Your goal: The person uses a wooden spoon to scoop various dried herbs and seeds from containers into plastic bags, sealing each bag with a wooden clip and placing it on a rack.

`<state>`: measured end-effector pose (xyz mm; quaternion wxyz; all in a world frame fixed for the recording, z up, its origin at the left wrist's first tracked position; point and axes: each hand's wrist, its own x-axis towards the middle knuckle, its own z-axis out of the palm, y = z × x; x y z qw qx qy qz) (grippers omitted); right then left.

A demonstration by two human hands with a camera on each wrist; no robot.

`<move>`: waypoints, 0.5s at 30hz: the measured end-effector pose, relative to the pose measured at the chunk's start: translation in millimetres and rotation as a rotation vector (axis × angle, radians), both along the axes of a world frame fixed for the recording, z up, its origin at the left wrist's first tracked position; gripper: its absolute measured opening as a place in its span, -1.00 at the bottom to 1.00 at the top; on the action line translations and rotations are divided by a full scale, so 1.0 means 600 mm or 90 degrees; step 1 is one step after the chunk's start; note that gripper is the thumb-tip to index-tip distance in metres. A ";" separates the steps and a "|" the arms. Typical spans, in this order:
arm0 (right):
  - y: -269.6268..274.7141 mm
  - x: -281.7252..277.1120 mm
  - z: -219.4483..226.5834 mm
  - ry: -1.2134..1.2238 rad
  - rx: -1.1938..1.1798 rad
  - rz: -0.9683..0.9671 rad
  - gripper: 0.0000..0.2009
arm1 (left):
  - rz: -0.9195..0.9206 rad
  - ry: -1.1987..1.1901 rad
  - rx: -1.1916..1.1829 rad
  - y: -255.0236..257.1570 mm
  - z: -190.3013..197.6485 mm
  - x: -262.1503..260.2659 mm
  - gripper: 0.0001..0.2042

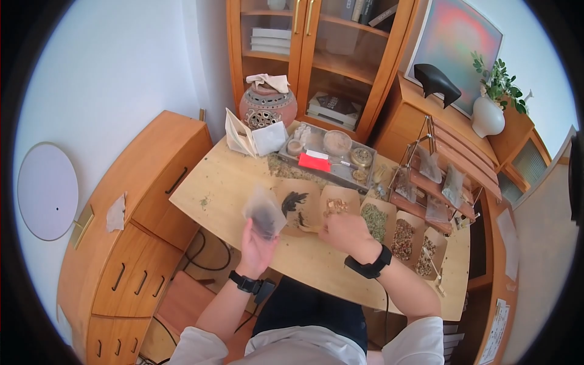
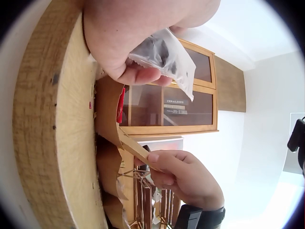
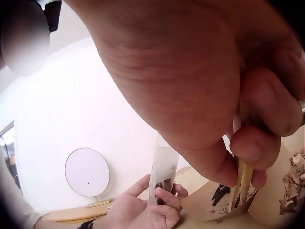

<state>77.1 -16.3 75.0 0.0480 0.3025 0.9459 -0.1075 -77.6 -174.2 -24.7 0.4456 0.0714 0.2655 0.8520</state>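
My left hand (image 1: 258, 248) holds up a small translucent pouch (image 1: 264, 207) with dark pieces inside, its fingers curled at the lower part. In the left wrist view the pouch (image 2: 164, 57) stands out past the fingertips. My right hand (image 1: 350, 236) pinches wooden tongs (image 3: 242, 183), whose two prongs point down into a brown paper tray (image 1: 310, 191). Dark dried strips (image 1: 294, 201) lie in that tray, beside the tong tips. Next to it, partly behind the right hand, is a tray of light brown chips (image 1: 336, 207).
To the right stand paper trays of green dried leaves (image 1: 373, 221), reddish bits (image 1: 402, 239) and mixed pieces (image 1: 426, 255). Behind them are a grey tray (image 1: 353, 176) of small containers, a tiered wooden rack (image 1: 426, 182) with pouches, and a patterned pot (image 1: 267, 108).
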 end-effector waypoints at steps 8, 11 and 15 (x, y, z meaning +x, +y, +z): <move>-0.001 -0.005 0.010 0.035 -0.003 -0.076 -0.72 | 0.006 -0.001 -0.010 0.003 0.002 -0.001 -0.53; 0.001 -0.015 -0.003 0.048 0.003 -0.060 -0.69 | 0.002 -0.004 -0.003 0.003 -0.002 -0.001 -0.53; -0.014 -0.027 -0.002 0.038 0.036 -0.046 -0.71 | 0.005 -0.004 -0.011 0.002 0.002 -0.002 -0.53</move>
